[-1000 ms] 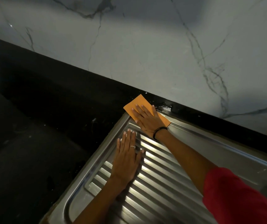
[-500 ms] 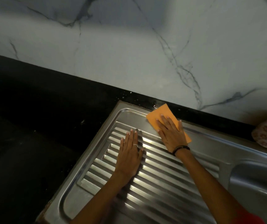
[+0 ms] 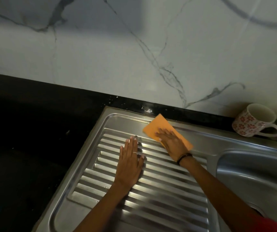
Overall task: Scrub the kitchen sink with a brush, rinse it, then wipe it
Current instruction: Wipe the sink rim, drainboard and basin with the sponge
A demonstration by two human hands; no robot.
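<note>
Sink drainboard (image 3: 151,206) — left hand (image 3: 129,166) flat, right hand (image 3: 173,144) flat on orange cloth (image 3: 157,128).

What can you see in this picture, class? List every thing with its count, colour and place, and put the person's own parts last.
Cloth: one, orange, flat on the far rim of the drainboard, under the right hand.
Drainboard: one, ribbed steel, centre, part of the sink unit.
Sink basin: one, steel, at the right edge.
Mug: one, white with red flowers, lying on its side at the back right of the sink unit.
Countertop: one, black, left of and behind the sink unit.
Wall: one, white marble with grey veins, behind the counter.
Left hand: one, ring on a finger, flat on the ribs.
Right hand: one, black band at the wrist, pressing flat on the cloth.
</note>
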